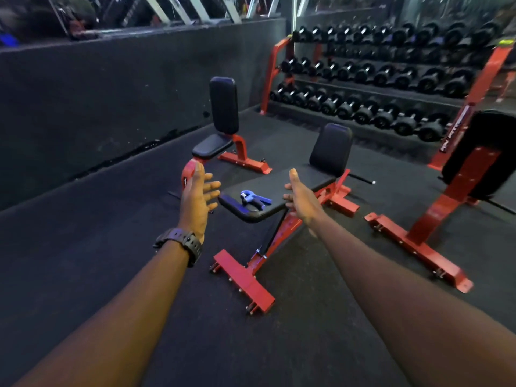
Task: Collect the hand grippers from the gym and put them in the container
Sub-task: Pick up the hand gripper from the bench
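- I see one blue hand gripper [254, 199] lying flat on the front end of the nearest bench seat [279, 191], close to the rounded front edge. The seat is a padded gym bench, so I keep that name rather than calling it a desk.
- My left hand [198, 199] is released, fingers spread and nearly straight, holding nothing. It hangs in the air just left of the seat and clear of the gripper.
- My right hand [298, 198] is also released, thumb up and palm turned inward, just right of the seat with nothing in it. Its fingers are partly hidden behind the palm.
- I judge the gripper light and rigid: a moulded plastic body with two diverging handles, dark pads on them, and a spring part near the blue head. The picture is too soft to make out that part clearly.
- I expect the handles to spring together if squeezed, so I would take it loosely across both, or by the head, rather than clamp hard.
- The vinyl seat looks smooth, so a clumsy touch could slide the gripper off the front edge onto the floor [111, 247].
- The plastic does not look fragile; a drop would cost time, not the part.
- No container shows from here, nor any other gripper.
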Motion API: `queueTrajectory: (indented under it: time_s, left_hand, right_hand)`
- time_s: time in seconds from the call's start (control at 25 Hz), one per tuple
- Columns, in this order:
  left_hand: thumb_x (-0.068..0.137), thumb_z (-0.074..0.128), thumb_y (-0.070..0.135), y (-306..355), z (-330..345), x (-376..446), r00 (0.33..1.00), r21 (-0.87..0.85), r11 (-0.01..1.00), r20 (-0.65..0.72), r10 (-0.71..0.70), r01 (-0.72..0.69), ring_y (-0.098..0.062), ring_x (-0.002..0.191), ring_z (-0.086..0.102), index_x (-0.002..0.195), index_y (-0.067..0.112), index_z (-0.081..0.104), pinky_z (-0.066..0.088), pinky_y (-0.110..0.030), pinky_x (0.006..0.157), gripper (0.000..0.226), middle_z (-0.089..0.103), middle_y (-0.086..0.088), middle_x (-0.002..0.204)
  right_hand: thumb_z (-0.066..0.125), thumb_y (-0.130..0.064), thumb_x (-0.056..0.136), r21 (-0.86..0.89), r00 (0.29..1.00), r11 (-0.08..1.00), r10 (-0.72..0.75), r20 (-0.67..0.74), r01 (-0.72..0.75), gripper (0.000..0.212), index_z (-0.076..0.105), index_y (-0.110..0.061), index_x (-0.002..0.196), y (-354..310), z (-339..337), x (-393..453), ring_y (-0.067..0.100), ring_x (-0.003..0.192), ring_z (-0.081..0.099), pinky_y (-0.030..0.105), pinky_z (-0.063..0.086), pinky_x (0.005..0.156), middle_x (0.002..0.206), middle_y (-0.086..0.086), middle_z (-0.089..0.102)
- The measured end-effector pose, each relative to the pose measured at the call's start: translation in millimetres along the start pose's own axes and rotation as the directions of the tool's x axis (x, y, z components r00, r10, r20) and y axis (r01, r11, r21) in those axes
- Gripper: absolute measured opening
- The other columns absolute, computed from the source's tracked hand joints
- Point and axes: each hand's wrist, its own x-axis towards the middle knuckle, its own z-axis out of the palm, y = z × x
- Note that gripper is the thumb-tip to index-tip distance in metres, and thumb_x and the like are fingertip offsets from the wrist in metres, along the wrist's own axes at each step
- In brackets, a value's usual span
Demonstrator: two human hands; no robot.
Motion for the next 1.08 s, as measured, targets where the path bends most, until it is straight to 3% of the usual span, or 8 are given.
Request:
queueTrajectory:
  time_s: [0.08,0.24,0.4,0.48,0.56,0.76,0.92,1.08]
  left_hand:
    - [0.094,0.033,0.065,-9,16,44,1.0,-0.007,1.0,-0.011,-0.018,0.018,-0.021,0.109,0.063,0.124,0.015,0.058,0.048,-0.043,0.098,0.062,0.066,-0.006,0.118]
    - [0.09,0.035,0.068,-44,44,135,0.996,-0.031,0.996,-0.005,-0.087,0.087,-0.022,0.11,0.063,0.121,0.016,0.058,0.046,-0.042,0.096,0.065,0.067,-0.005,0.116]
    - [0.078,0.037,0.073,-84,55,224,0.976,-0.043,0.976,-0.027,-0.217,0.216,-0.023,0.107,0.064,0.116,0.018,0.059,0.046,-0.046,0.098,0.071,0.067,-0.008,0.116]
    - [0.078,0.037,0.072,-99,58,253,0.966,-0.041,0.966,-0.039,-0.256,0.255,-0.022,0.103,0.063,0.115,0.018,0.059,0.046,-0.047,0.099,0.068,0.067,-0.008,0.114]
    - [0.079,0.037,0.071,-115,59,285,0.955,-0.037,0.957,-0.066,-0.291,0.289,-0.021,0.102,0.063,0.115,0.017,0.059,0.046,-0.047,0.099,0.068,0.067,-0.008,0.113]
    - [0.084,0.037,0.069,-153,61,331,0.924,-0.001,0.934,-0.15,-0.353,0.357,-0.022,0.105,0.063,0.119,0.016,0.059,0.047,-0.045,0.098,0.068,0.068,-0.007,0.113]
    - [0.078,0.036,0.07,-171,82,346,0.916,0.032,0.923,-0.139,-0.376,0.384,-0.02,0.106,0.064,0.116,0.019,0.06,0.047,-0.04,0.094,0.068,0.068,-0.007,0.116]
    - [0.076,0.034,0.07,-180,113,348,0.907,0.067,0.907,-0.108,-0.407,0.415,-0.022,0.11,0.062,0.116,0.019,0.058,0.046,-0.039,0.092,0.069,0.067,-0.006,0.117]
  right_hand:
    - [0.021,-0.077,0.091,-0.019,1.0,1.0,0.007,0.03,-0.007,0.081,0.058,-0.016,0.128,0,5,45,0.035,0.116,0.06,0.053,0.041,0.108,0.126,0.02,0.064]
    - [0.02,-0.076,0.091,-0.123,0.997,0.991,0.056,0.044,-0.05,0.097,0.053,0.008,0.128,10,24,134,0.046,0.116,0.058,0.06,0.041,0.105,0.125,0.03,0.062]
    - [0.025,-0.075,0.093,-0.25,0.988,0.961,0.137,0.066,-0.117,0.085,0.06,-0.003,0.12,28,56,225,0.031,0.111,0.061,0.046,0.043,0.104,0.117,0.014,0.067]
    - [0.028,-0.068,0.097,-0.306,0.98,0.945,0.154,0.122,-0.111,0.068,0.062,-0.009,0.111,36,72,256,0.03,0.116,0.058,0.038,0.041,0.099,0.12,0.012,0.066]
    - [0.034,-0.061,0.1,-0.385,0.967,0.919,0.166,0.193,-0.081,0.059,0.06,-0.011,0.118,46,93,292,0.029,0.121,0.057,0.035,0.039,0.094,0.125,0.014,0.066]
    - [0.061,-0.04,0.09,-0.688,0.941,0.712,0.122,0.315,0.138,0.051,0.05,-0.015,0.133,104,140,372,0.038,0.124,0.053,0.04,0.041,0.098,0.13,0.019,0.059]
    - [0.061,-0.034,0.082,-0.809,0.888,0.558,0.257,0.381,0.186,0.073,0.031,-0.035,0.148,142,151,396,0.042,0.131,0.041,0.047,0.034,0.109,0.141,0.017,0.044]
    - [0.051,-0.028,0.092,-0.822,0.897,0.481,0.142,0.418,0.307,0.055,0.04,-0.026,0.146,157,146,405,0.043,0.121,0.051,0.046,0.044,0.097,0.136,0.021,0.051]
